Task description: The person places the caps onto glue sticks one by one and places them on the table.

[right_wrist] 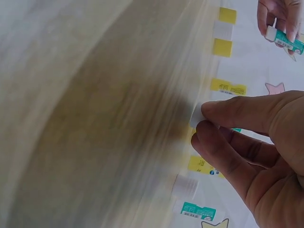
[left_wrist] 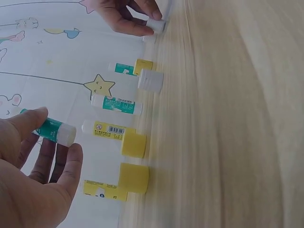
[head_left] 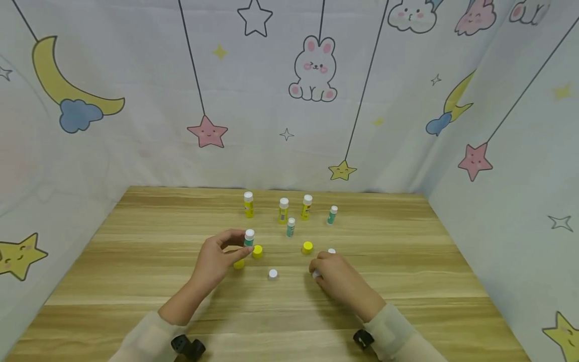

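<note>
1. So, left hand (head_left: 219,257) first: thumb and fingers are pinching a green glue stick (head_left: 249,238) by its sides, upright and off the table (head_left: 398,261), just left of center in the head view.
2. Right hand (head_left: 336,276), lower right of center, has a small white cap (right_wrist: 195,115) pinched between thumb and fingertip. Can't tell if the cap touches the table.
3. Handling-wise, I'd guess the glue stick is light, stiff plastic and not fragile. Smooth sides are probably slightly slippery, so hold it round the labelled middle, no hard squeezing.
4. Cap's likely featherlight and rigid too. It's squat, so pinch straight across the sides, or it might skid away and roll.
5. Near the hands: yellow caps (head_left: 257,252) beside the left one, plus a loose white cap (head_left: 273,274) at lower center.
6. Farther back, mid-frame: yellow glue sticks (head_left: 283,211) and smaller green ones (head_left: 291,228), all standing.
</note>
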Demonstrator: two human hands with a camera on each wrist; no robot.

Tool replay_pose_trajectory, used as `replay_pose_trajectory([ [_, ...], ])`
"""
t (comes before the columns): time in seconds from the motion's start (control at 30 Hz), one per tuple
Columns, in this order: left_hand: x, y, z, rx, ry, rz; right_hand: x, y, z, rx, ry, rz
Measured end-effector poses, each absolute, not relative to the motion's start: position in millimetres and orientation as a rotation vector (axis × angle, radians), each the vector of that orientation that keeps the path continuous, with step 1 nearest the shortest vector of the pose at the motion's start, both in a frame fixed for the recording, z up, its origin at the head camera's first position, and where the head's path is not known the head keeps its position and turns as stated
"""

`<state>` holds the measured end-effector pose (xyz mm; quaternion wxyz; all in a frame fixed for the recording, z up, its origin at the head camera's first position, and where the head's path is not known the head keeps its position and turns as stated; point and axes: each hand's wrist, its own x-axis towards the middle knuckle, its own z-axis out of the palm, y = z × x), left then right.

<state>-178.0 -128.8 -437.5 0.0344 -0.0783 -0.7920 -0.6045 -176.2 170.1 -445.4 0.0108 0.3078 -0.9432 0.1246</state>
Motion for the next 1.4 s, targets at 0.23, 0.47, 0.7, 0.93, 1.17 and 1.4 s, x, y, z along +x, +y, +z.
replay_pose_trajectory([
  [0.23, -175, -125, -437, -0.258, -2.39, -1.91, -173, 168, -445, 0.873, -2.914, 0.48],
  [0.47, -173, -119, -433, -0.327, -2.368, -1.888, -169, 165, -439, 0.76, -2.873, 0.818],
  [0.7, -173, -114, -430, -0.381, -2.414, -1.624, -168, 160, -427, 0.665, -2.761, 1.184],
  [0.93, -174, -108, -427, -0.468, -2.44, -1.264, -168, 156, -421, 0.579, -2.641, 1.43],
  [1.17, -171, -102, -422, -0.536, -2.452, -1.074, -156, 148, -399, 0.538, -2.499, 1.692],
  [1.4, -170, -96, -419, -0.652, -2.393, -0.899, -154, 144, -390, 0.505, -2.417, 1.918],
])
